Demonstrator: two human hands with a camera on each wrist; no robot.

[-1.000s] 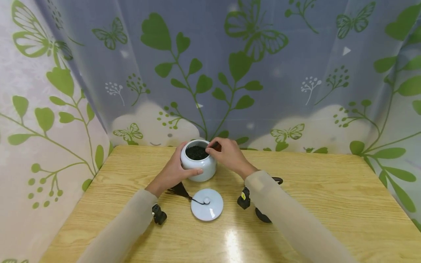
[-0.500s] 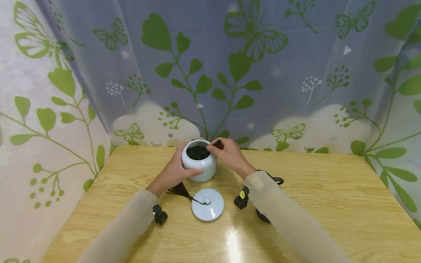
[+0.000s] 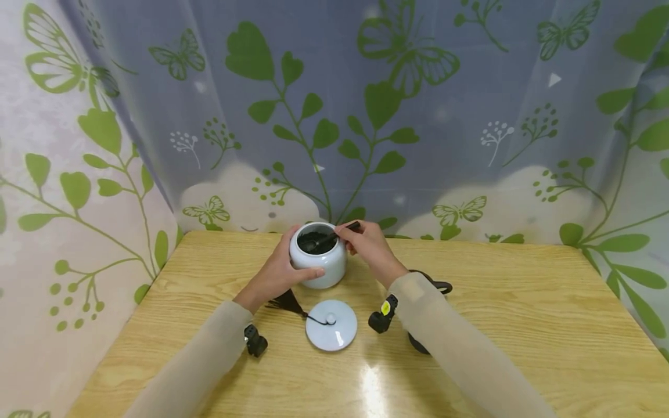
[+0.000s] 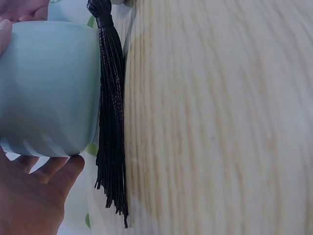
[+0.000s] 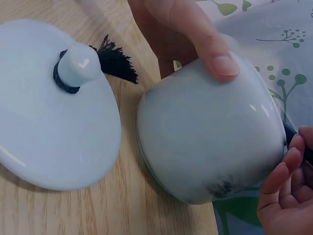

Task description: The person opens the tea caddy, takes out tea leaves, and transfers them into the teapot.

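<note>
A white ceramic jar (image 3: 329,270) stands near the table's back edge, its mouth showing dark loose tea leaves (image 3: 308,240). My left hand (image 3: 282,267) grips the jar's left side, thumb across the front; its fingers (image 4: 68,174) curve against the wall in the left wrist view. The right hand (image 3: 372,247) pinches a dark spoon (image 3: 328,238) by its handle at the right rim, with the spoon's lower end down among the leaves. In the right wrist view the curled right hand (image 5: 286,200) is beside the jar (image 5: 205,132), and the spoon's bowl is hidden there.
The jar's round white lid (image 3: 334,337) lies knob up in front of it, a dark tassel (image 3: 286,302) tied to the knob. Under the right forearm is a black object with a loop-like end (image 3: 444,287), mostly hidden. A patterned curtain (image 3: 334,116) hangs behind the wooden table (image 3: 522,325).
The right fingers have tilted the spoon: its handle end now sticks up to the right and its shaft shows inside the jar's mouth. The left hand and jar hold nearly still.
</note>
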